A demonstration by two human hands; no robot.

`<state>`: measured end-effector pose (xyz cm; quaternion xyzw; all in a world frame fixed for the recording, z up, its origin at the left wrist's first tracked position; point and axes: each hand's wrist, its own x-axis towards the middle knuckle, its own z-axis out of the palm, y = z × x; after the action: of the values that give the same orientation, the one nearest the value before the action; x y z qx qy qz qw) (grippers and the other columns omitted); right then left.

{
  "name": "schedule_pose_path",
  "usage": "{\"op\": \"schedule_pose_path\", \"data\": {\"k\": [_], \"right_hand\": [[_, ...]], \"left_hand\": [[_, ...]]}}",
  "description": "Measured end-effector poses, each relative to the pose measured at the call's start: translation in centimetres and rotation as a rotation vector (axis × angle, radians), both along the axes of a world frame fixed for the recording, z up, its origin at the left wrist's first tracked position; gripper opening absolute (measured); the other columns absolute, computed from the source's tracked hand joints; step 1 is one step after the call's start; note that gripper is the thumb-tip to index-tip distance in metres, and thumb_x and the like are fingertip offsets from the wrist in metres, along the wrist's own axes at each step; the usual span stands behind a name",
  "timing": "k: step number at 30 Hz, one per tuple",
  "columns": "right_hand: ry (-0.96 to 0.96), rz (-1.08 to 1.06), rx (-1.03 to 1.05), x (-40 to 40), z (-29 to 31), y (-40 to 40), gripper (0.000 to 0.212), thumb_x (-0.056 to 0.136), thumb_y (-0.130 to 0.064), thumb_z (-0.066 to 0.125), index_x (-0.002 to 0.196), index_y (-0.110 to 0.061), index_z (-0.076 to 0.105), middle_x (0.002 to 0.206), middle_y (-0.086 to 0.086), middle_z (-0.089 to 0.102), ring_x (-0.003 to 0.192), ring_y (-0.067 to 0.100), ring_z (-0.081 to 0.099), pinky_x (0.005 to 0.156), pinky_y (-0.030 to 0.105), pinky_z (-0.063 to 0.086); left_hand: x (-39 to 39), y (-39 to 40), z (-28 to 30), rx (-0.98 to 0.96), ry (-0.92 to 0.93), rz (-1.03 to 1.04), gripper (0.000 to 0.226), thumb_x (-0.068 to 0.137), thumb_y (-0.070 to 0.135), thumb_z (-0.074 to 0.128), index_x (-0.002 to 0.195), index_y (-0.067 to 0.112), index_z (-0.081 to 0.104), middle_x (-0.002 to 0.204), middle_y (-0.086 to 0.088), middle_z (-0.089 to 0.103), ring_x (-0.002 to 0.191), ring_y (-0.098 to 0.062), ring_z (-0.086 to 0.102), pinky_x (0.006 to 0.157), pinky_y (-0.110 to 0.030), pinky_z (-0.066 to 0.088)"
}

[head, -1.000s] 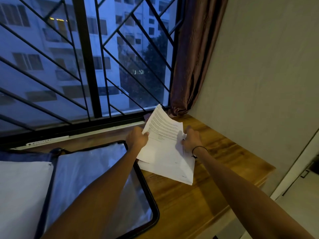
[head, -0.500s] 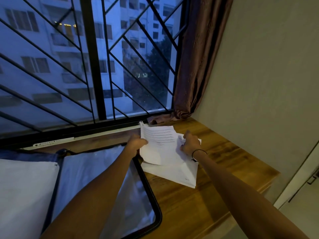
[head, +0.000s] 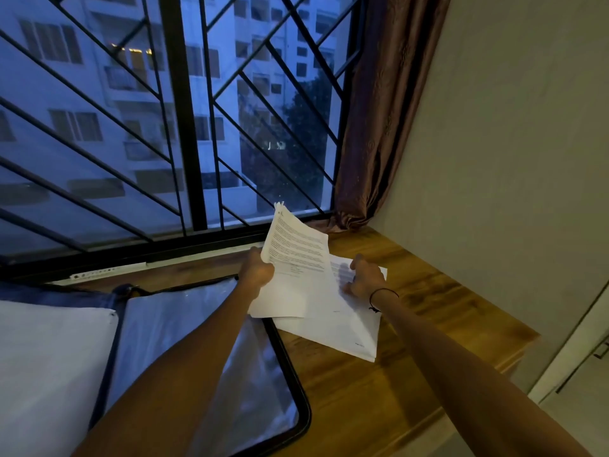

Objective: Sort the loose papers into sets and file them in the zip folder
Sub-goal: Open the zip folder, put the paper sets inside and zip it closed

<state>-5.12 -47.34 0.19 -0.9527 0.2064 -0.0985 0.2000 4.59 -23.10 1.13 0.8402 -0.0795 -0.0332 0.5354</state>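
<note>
My left hand grips the left edge of a printed sheet set, lifted and tilted up toward the window. Under it a stack of white papers lies on the wooden desk. My right hand, a black band on its wrist, rests on that stack with its fingers bent, touching the top page. The open zip folder, clear plastic with a black zipped rim, lies flat on the left, partly under my left forearm. A white sheet lies in its left half.
A barred window runs along the desk's far side. A brown curtain hangs in the corner by the grey wall. The desk's right edge drops off near a white cabinet door.
My left hand has raised the printed sheets again after lowering them half a second ago, tipping their top edge up toward the window. My right hand stays on the stack.
</note>
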Motion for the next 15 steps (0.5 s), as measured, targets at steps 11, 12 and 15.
{"op": "schedule_pose_path", "data": {"k": [11, 12, 15], "right_hand": [[-0.190, 0.119, 0.421, 3.7, 0.6, 6.7, 0.056, 0.088, -0.054, 0.070, 0.117, -0.008, 0.059, 0.117, 0.015, 0.067, 0.108, 0.033, 0.064, 0.092, 0.045, 0.054], [-0.174, 0.120, 0.500, 4.5, 0.0, 7.2, 0.058, 0.085, -0.056, 0.072, 0.117, -0.010, 0.057, 0.115, 0.011, 0.067, 0.106, 0.031, 0.065, 0.091, 0.044, 0.055], [-0.155, 0.148, 0.749, 5.8, 0.2, 9.6, 0.057, 0.080, -0.044, 0.082, 0.121, -0.010, 0.060, 0.119, 0.007, 0.069, 0.105, 0.025, 0.068, 0.092, 0.042, 0.057]], "left_hand": [[0.8, 6.7, 2.4, -0.165, 0.063, 0.070, 0.037, 0.100, 0.002, 0.054, 0.135, 0.005, 0.046, 0.116, -0.011, 0.056, 0.092, -0.024, 0.058, 0.076, -0.036, 0.049], [0.7, 7.6, 2.7, -0.186, 0.060, 0.075, 0.035, 0.100, 0.001, 0.053, 0.134, 0.005, 0.048, 0.115, -0.010, 0.056, 0.087, -0.021, 0.058, 0.072, -0.033, 0.049], [0.5, 10.4, 3.0, -0.265, 0.065, 0.064, 0.034, 0.099, -0.002, 0.053, 0.131, 0.009, 0.049, 0.120, -0.008, 0.060, 0.086, -0.016, 0.060, 0.066, -0.029, 0.048]]}}
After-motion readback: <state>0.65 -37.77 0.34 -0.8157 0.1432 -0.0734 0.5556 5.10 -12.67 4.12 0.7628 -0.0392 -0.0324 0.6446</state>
